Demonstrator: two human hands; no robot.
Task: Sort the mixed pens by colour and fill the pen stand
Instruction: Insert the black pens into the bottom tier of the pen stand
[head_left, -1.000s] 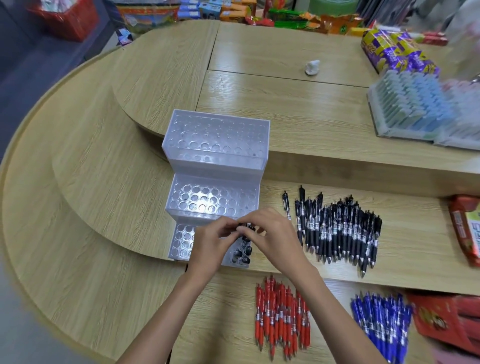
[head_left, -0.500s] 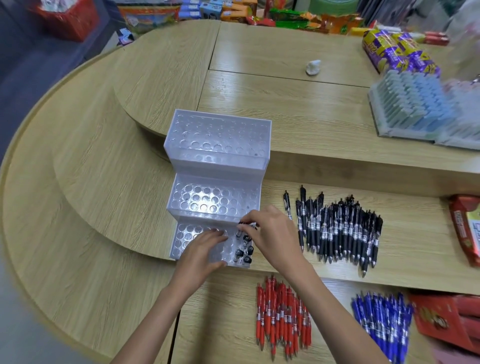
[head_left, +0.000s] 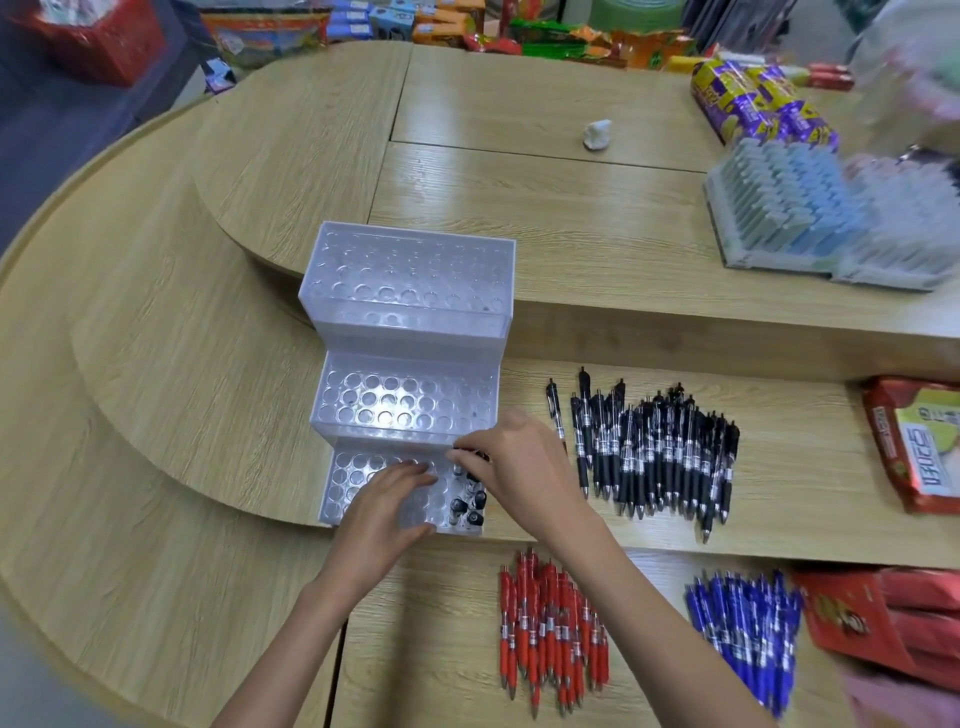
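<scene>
Your left hand (head_left: 382, 514) is lying open, palm down, on the lowest step of the clear pen stand (head_left: 410, 364), near the front edge of the counter's middle tier (head_left: 182, 415). Your right hand (head_left: 519, 467) is pinching a black pen (head_left: 470, 456) over that step's right end, where a few black pens (head_left: 467, 506) are already standing. The black pile (head_left: 660, 457) is lying to the stand's right; red pens (head_left: 550, 629) and blue pens (head_left: 748, 634) are lying on the lower tier.

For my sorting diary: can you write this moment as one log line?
left hand flat on pen stand | right hand placing black pen, bottom step
</scene>
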